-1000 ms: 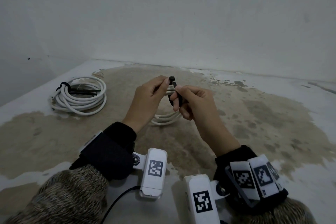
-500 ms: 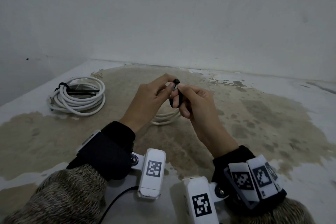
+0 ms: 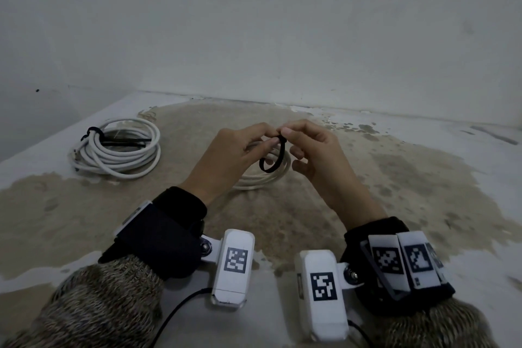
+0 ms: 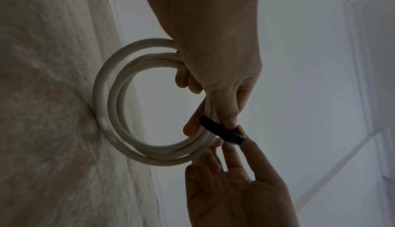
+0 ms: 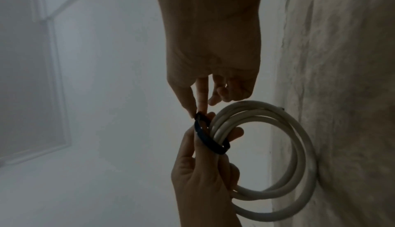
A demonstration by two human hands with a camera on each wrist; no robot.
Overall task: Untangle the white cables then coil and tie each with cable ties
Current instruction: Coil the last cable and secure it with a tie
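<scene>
Black cable tie (image 3: 271, 157) is looped round the white coil (image 3: 264, 175) I'm holding up just over the table (image 3: 409, 178), mid-scene, betw. both hands. The relation that counts: the tie's head and tail meet at the top of the loop, right where my left hand (image 3: 231, 159) and right hand (image 3: 316, 155) come together; the loop hangs down from there, slack, not yet snug on the cable. Loop's long axis runs roughly up-down in the head view, crossing the coil strands. From the right wrist view the loop sits well proud of the strands, so lots of slack left.

Left hand: thumb and forefinger pinch the tie by the head, other fingers curled round the coil strands. Right hand: thumb and index tip pinch the tie end at the top (image 5: 197, 114), remaining fingers loosely bent, holding nothing else. Both equally near; I judge the right does the pulling, away to the right, while the left braces.

Other coil (image 3: 115, 147) lies far left on the table, already tied w/ a black tie, well apart.
</scene>
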